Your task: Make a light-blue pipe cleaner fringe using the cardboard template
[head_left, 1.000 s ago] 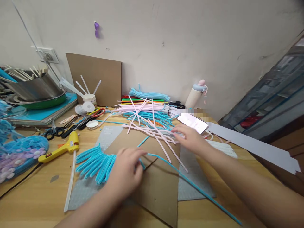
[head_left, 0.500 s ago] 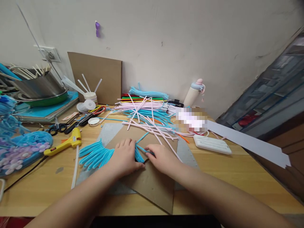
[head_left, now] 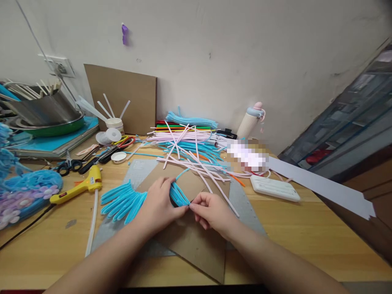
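Blue pipe cleaners (head_left: pixel 180 193) form a bent bunch under my left hand (head_left: pixel 161 202), whose fingers wrap over it with the thumb pressed near its right end. Closed in a pinch at that same end is my right hand (head_left: pixel 211 209), fingertips close to my left thumb. A thin dark strand seems to show at the pinch; its kind is too small to tell. Left of my left hand, looped blue pipe cleaners (head_left: pixel 124 201) fan out, partly hidden by the hand. Beneath both hands lies a cardboard sheet (head_left: pixel 199 249) on a grey cutting mat (head_left: pixel 245 216).
A yellow glue gun (head_left: pixel 81 187) lies at left by scissors (head_left: pixel 70 164) and a blue flowered piece (head_left: pixel 30 196). Behind my hands are piled pink pipe cleaners (head_left: pixel 197 159). A white power strip (head_left: pixel 275 188) and a bottle (head_left: pixel 249 121) stand to the right.
My right hand has drawn down from the blue strand to a pinch at the bunch's end. The blue strands have come together there, and the camera view has shifted slightly.
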A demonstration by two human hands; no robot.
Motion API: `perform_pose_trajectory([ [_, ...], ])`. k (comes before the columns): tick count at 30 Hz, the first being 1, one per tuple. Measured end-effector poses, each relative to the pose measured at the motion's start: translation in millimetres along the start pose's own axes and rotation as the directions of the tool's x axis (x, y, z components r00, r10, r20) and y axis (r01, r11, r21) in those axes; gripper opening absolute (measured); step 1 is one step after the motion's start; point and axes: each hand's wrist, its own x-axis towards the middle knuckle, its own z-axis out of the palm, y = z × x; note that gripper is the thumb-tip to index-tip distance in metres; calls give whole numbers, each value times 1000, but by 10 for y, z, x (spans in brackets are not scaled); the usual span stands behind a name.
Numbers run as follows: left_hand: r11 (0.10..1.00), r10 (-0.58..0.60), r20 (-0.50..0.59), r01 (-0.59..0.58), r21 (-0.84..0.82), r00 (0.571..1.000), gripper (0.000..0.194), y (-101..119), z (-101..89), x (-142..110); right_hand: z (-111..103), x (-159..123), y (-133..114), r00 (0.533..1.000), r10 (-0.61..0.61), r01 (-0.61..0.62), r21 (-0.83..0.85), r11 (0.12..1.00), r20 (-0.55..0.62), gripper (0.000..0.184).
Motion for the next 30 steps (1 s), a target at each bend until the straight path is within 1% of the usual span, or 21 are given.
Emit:
perform_pose_trajectory([
  [3, 998, 4, -32, -5, -60, 999, 66, -3, -48, 12, -11, -21, -30, 995, 64, -81, 220, 972, 80, 23],
  [6, 995, 4, -49, -9, -104, 999, 67, 2, -77, 17, -19, -35, -40, 972, 128, -195, 367, 909, 198, 25],
  [7, 993, 6, -49, -12, -113, 999, 67, 5, -85, 18, -19, -36, -40, 968, 122, -202, 395, 896, 219, 24],
  [9, 991, 13, -43, -19, -131, 999, 66, 8, -100, 19, -13, -35, -37, 971, 67, -161, 421, 893, 229, 23],
  [12, 984, 30, -24, -34, -175, 999, 69, -8, -122, 17, 0, -30, -25, 978, -12, -77, 413, 908, 208, 23],
  [14, 975, 40, -17, -43, -217, 999, 75, -33, -131, 13, 8, -28, -19, 980, -21, -60, 397, 916, 196, 22],
  [18, 947, 34, -37, -44, -319, 999, 96, -73, -130, 7, 24, -30, -23, 990, -15, -35, 339, 940, 142, 23],
  [19, 944, 36, -39, -47, -328, 999, 97, -75, -130, 7, 28, -31, -27, 992, -16, -26, 322, 946, 126, 23],
  [21, 950, 46, -38, -56, -308, 998, 93, -71, -133, 7, 35, -31, -35, 994, -18, -15, 296, 955, 107, 24],
  [24, 966, 52, -28, -57, -254, 998, 82, -56, -143, 4, 42, -31, -48, 993, -14, -17, 264, 964, 114, 23],
  [28, 970, 56, -12, -58, -237, 998, 76, -38, -168, -7, 37, -31, -66, 993, -6, -18, 206, 978, 117, 24],
  [30, 967, 61, -28, -66, -247, 998, 74, -28, -193, -9, 24, -32, -85, 988, -11, -16, 173, 985, 154, 26],
])
